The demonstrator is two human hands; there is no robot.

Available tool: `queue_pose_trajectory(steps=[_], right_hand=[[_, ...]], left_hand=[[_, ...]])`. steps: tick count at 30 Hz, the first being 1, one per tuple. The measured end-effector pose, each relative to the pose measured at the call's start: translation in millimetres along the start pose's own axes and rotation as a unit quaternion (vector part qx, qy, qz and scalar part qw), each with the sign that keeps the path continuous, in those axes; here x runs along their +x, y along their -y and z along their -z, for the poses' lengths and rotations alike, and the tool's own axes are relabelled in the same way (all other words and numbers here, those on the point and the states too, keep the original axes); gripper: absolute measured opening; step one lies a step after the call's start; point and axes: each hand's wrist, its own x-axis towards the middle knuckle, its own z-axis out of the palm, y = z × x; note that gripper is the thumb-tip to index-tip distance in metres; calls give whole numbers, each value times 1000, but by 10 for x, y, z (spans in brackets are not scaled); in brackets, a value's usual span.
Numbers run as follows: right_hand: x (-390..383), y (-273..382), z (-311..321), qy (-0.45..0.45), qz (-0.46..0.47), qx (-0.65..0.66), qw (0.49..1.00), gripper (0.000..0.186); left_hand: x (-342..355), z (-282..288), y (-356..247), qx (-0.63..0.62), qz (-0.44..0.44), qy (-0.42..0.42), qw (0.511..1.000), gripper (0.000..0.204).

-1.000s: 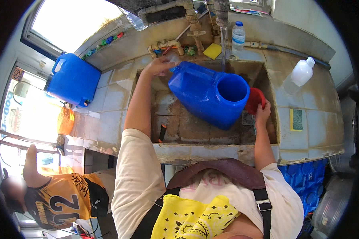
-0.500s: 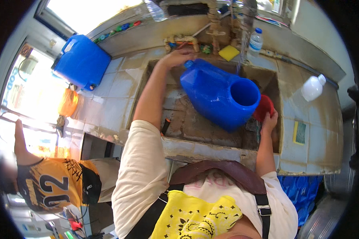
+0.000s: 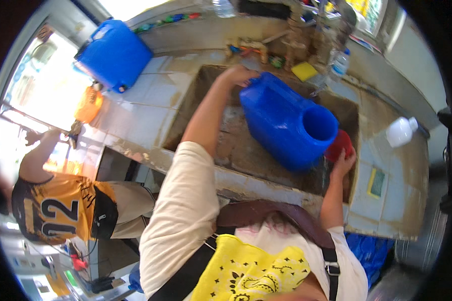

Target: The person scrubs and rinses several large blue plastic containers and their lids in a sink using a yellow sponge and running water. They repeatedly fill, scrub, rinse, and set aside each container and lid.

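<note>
A blue plastic jerrycan (image 3: 281, 133) lies tilted over the tiled sink (image 3: 228, 173), its wide round mouth facing me on the right. At its far left end, my left hand (image 3: 240, 76) is closed on the edge, with some fingers hidden behind the plastic. My right hand (image 3: 344, 162) is closed on a red plastic cup (image 3: 340, 145), which sits against the jerrycan below its mouth. The jerrycan hides part of the cup.
Another blue jerrycan (image 3: 116, 55) stands on the left counter near an orange container (image 3: 89, 104). Beyond the sink are a yellow sponge (image 3: 304, 71) and a water bottle (image 3: 339, 65). A white bottle (image 3: 402, 131) and a scouring sponge (image 3: 376, 181) lie right. Another person (image 3: 60, 208) stands left.
The whole view has shifted and turned slightly. My left hand has come onto the jerrycan's end, and its small cap is now covered. The other person's arm has bent.
</note>
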Motion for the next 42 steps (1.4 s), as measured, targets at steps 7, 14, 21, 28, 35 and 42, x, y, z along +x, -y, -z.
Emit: queue_pose_trajectory(steps=[7,14,21,28,35,42], right_hand=[[-144,203,-88,-1,84,-151,985,46],[-177,270,-101,-34,56,-104,992,46],[45,555,-65,-50,-101,128,985,40],[-161,447,66,-8,-368,354,860,56],[34,-188,66,52,-441,219,869,63],[-87,-250,-259,171,-563,193,786,69]], left_hand=[[-444,-1051,-436,316,-505,-93,798,50],[3,-1239,-837,346,-201,-162,902,46],[-318,-1634,-797,131,-372,-354,848,37],[-387,-2121,-496,-229,-15,-325,917,54],[256,-1994,-249,-355,-73,-200,910,47],[-639,-1586,-277,-712,-23,-227,664,47]])
